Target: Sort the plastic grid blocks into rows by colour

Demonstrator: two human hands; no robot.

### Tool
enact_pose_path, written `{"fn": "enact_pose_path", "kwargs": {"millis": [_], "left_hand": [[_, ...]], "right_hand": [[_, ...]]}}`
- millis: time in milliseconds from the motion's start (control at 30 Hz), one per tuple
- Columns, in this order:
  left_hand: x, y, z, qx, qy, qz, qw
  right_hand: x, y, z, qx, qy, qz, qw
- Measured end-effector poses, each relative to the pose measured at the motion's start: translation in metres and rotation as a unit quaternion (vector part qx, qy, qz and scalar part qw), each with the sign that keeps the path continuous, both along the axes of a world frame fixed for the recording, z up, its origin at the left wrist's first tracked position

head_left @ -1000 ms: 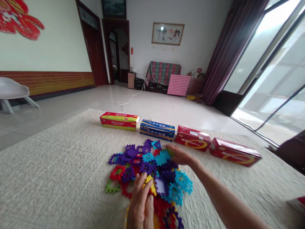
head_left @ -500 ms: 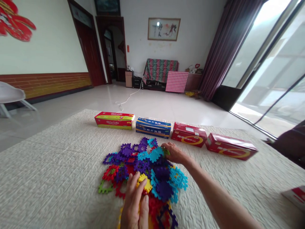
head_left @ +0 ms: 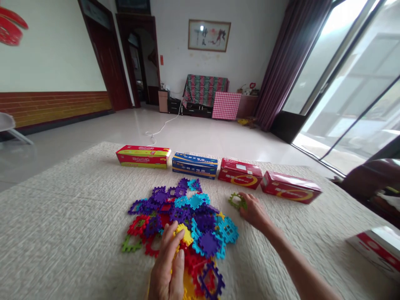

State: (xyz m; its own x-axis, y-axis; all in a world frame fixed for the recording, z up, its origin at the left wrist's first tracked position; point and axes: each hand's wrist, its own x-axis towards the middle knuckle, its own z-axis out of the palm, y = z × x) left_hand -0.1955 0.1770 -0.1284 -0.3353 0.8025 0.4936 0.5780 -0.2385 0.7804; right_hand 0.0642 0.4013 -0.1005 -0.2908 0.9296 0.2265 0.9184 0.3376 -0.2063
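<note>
A heap of plastic puzzle tiles (head_left: 184, 216) in purple, blue, red, yellow and green lies on a cream textured cloth (head_left: 68, 216). My left hand (head_left: 167, 266) rests on the heap's near side, fingers closed around a yellow tile (head_left: 185, 235). My right hand (head_left: 254, 210) lies on the cloth to the right of the heap, fingertips pinching a green tile (head_left: 236, 201) pulled clear of the pile.
Several long boxes stand in a row beyond the heap: a red-and-yellow box (head_left: 143, 156), a blue box (head_left: 194, 165), two red boxes (head_left: 240, 173) (head_left: 290, 187). Another red-and-white box (head_left: 376, 246) lies at the right edge. Tiled floor and a glass door lie beyond.
My right hand has drawn a green tile out of the heap's far side and slid it to the right onto bare cloth. My left hand has stayed on the yellow tile.
</note>
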Motion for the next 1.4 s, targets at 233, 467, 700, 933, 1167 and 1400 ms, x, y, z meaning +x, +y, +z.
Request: {"fn": "enact_pose_path", "kwargs": {"millis": [233,467,700,933,1167,1400], "left_hand": [[0.005,0.001,0.012,-0.012,-0.145,-0.031,0.989],[0.008,0.002,0.021,-0.049,-0.235,-0.013,0.971],[0.014,0.006,0.01,-0.015,-0.227,0.007,0.974],[0.012,0.004,0.006,-0.051,-0.168,0.025,0.984],[0.009,0.002,0.017,-0.086,-0.222,-0.004,0.971],[-0.004,-0.001,0.013,-0.075,-0.142,0.093,0.983]], "right_hand": [[-0.004,-0.068,0.023,0.13,0.135,0.087,0.978],[-0.09,-0.15,0.006,0.008,0.084,0.283,0.955],[-0.085,-0.137,-0.016,0.079,0.091,0.267,0.956],[-0.083,-0.145,-0.013,0.068,0.108,0.257,0.958],[-0.082,-0.133,-0.017,0.071,0.194,0.24,0.948],[-0.078,-0.144,-0.004,0.093,0.239,0.263,0.93]]}}
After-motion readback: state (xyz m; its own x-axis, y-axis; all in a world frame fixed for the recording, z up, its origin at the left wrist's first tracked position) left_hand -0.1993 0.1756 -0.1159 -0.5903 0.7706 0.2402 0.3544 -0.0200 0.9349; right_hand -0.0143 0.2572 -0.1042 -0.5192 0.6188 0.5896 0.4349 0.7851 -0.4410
